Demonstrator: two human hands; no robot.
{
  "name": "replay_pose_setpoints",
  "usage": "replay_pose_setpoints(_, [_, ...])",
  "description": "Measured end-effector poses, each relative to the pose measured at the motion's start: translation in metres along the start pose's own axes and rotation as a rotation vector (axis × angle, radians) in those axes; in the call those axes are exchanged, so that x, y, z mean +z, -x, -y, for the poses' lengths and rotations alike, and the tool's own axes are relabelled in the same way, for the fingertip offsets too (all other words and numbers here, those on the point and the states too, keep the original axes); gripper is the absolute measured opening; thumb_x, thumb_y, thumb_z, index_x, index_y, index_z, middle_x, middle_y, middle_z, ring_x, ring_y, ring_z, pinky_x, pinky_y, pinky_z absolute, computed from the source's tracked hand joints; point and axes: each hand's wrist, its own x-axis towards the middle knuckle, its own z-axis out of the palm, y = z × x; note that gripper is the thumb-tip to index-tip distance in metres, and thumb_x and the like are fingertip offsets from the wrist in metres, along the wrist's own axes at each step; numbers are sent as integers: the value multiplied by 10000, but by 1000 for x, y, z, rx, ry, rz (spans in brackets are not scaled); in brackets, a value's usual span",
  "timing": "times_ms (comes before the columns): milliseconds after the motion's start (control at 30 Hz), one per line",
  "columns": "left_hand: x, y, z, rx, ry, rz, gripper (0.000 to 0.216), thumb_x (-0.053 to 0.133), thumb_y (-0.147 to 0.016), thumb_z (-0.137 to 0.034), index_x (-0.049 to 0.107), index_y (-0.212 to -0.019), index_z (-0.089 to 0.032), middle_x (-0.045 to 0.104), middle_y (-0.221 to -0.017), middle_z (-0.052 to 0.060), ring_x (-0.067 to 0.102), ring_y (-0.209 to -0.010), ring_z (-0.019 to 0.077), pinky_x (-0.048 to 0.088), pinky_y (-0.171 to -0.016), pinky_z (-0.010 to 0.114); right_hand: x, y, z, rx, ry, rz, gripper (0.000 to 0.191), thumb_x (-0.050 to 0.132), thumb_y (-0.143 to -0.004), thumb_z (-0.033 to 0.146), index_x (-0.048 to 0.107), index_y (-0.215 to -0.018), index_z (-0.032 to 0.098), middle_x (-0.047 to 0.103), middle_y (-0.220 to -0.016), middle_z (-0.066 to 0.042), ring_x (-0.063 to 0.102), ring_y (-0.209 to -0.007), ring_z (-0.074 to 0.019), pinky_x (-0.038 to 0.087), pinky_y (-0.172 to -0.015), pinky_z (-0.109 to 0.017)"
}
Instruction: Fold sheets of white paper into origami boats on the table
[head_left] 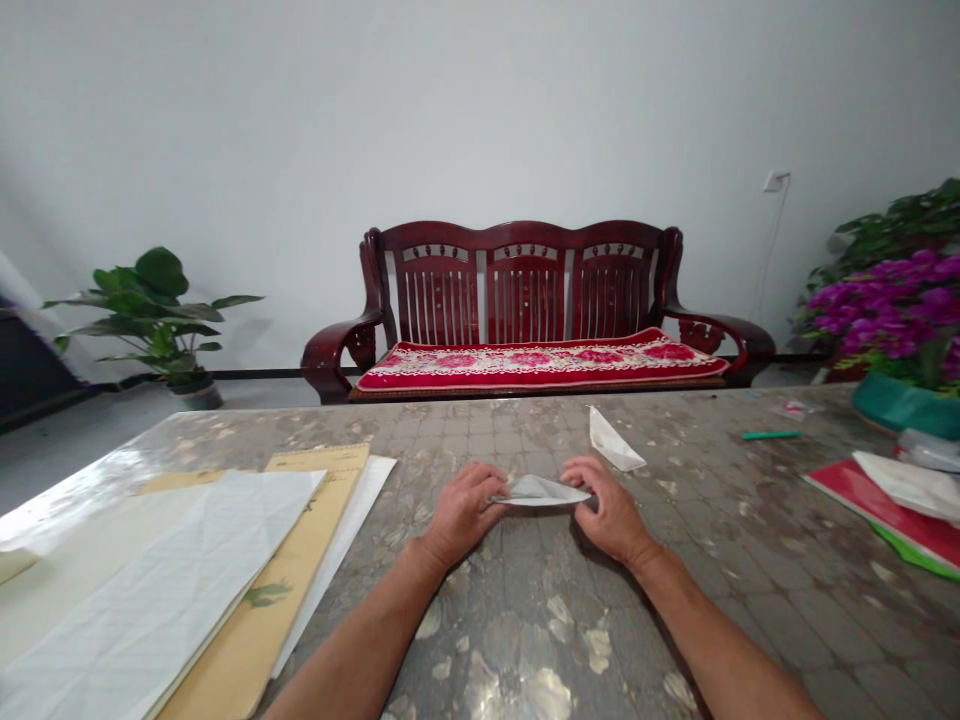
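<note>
A folded white paper boat (541, 491) is held level between my two hands, just above or on the table. My left hand (466, 508) grips its left tip with thumb and fingers. At the opposite tip, my right hand (609, 508) pinches the paper between thumb and curled fingers. Beyond my right hand lies another folded piece of white paper (616, 440), pointed at its far end. Parts of the boat's ends are hidden by my fingers.
On the left, creased white sheets (187, 570) overlap a tan notebook (322, 540). To the right are a green pen (771, 435), a red booklet (862, 500) and purple flowers in a teal pot (904, 405). A wooden bench (525, 240) stands behind the patterned table (517, 620).
</note>
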Motion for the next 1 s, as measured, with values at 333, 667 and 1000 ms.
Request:
replay_pose_setpoints(333, [3, 1, 5, -83, 24, 14, 121, 608, -871, -210, 717, -906, -250, 641, -1119, 41, 605, -1055, 184, 476, -938, 300, -3, 1, 15, -63, 87, 94, 283, 538, -715, 102, 642, -942, 236, 599, -1194, -68, 590, -1074, -216, 454, -944, -361])
replay_pose_setpoints(667, [3, 0, 9, -27, 18, 92, 118, 649, -858, -229, 744, -915, -269, 593, -1315, 56, 541, -1213, 231, 399, -1053, 402, -2, -1, 14, -17, -22, 211, 141, 608, -840, 244, 726, -763, 243, 645, -1125, -40, 641, -913, -170, 485, -843, -303])
replay_pose_setpoints(1000, [4, -2, 11, -69, 11, 122, 287, 590, -776, -89, 773, -850, -299, 594, -1334, 26, 427, -1345, 289, 198, -1169, 554, 4, -1, 4, 49, -314, 183, 63, 696, -742, 214, 726, -687, 216, 657, -1070, -63, 632, -981, -202, 483, -903, -342])
